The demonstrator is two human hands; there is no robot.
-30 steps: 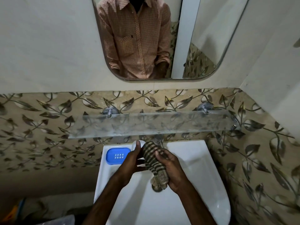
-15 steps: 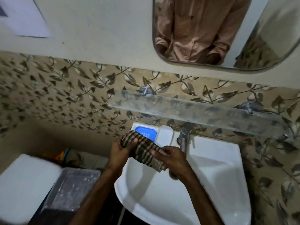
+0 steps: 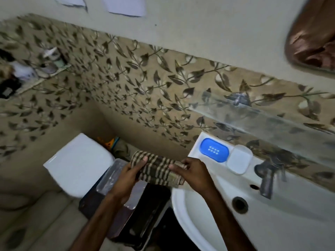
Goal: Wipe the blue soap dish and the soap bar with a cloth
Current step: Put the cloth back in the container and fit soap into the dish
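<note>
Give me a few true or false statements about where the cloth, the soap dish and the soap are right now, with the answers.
1. The left hand and the right hand both hold the striped cloth. True.
2. The cloth is pressed onto the blue soap dish. False: it is held clear of the dish, out past the sink's left edge.
3. The white soap bar lies inside the blue dish. False: it lies beside the dish, on the tap side.
4. The blue dish sits on the sink, at its back corner near the wall. True.
</note>
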